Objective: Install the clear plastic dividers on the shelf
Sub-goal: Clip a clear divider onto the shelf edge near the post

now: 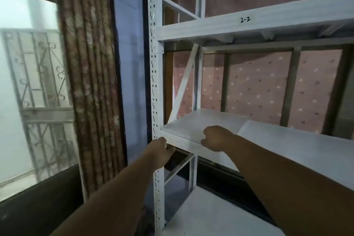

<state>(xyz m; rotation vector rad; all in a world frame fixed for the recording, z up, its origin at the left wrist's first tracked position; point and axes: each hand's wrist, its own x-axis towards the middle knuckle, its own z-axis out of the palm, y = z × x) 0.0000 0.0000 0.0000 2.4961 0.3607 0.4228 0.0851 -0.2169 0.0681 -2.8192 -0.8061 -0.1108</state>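
Note:
A flat stack of clear plastic dividers (203, 122) lies on the left end of the middle shelf (287, 140) of a white metal rack. My left hand (162, 149) grips the stack's front left corner, beside the perforated upright (156, 82). My right hand (214, 138) is closed on the stack's front edge further right, fingers curled over the sheets. Both forearms reach up from the bottom of the view.
An upper shelf beam marked "2-2" (245, 19) sits overhead. A white diagonal brace (184, 82) crosses behind the stack. A lower shelf (201, 212) lies below. A patterned curtain (90, 82) and a window (28, 82) are on the left, pink dotted fabric (258, 86) behind the rack.

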